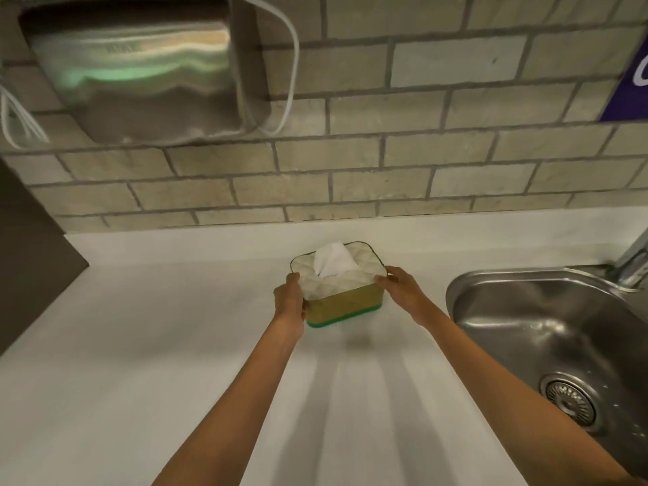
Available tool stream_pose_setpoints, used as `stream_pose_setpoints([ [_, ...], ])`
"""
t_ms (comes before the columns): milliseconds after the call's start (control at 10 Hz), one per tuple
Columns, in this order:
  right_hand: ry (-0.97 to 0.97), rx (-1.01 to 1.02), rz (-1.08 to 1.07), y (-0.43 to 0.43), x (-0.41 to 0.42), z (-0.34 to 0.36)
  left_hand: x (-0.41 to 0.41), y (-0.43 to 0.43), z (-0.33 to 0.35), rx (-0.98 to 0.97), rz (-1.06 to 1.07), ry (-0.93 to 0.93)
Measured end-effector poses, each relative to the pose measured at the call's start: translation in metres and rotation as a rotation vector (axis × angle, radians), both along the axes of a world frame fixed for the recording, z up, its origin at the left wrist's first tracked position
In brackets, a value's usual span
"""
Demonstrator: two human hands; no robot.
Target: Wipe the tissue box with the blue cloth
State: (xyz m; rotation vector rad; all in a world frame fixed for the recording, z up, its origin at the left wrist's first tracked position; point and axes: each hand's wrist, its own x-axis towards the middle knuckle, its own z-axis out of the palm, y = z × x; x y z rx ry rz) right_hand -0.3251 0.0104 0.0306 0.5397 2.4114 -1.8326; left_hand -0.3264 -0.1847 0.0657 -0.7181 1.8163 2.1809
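Observation:
The tissue box (342, 305) has a quilted cream lid, tan sides and a green base, with a white tissue (333, 259) sticking up from its slot. It sits on the white counter (175, 345) near the tiled wall. My left hand (289, 303) grips the box's left end. My right hand (399, 292) grips its right end, fingers at the lid's edge. No blue cloth is in view.
A steel sink (547, 331) with a drain strainer (569, 401) lies to the right, its tap (633, 264) at the far right edge. A metal dispenser (140, 71) with white cables hangs on the brick-tiled wall. A dark panel (28, 261) borders the counter's left.

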Motion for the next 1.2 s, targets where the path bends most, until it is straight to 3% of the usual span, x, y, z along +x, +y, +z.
stream_pose_setpoints([
  [500,0.029,0.046,-0.1,-0.004,-0.046,-0.006,-0.071,0.006,0.0,0.0,-0.053,0.038],
  [900,0.01,0.072,-0.135,-0.006,-0.059,-0.011,-0.079,0.005,-0.003,0.0,-0.136,0.065],
  [1200,-0.066,-0.011,-0.135,-0.006,-0.051,-0.002,-0.075,0.0,-0.002,-0.106,-0.138,0.039],
])
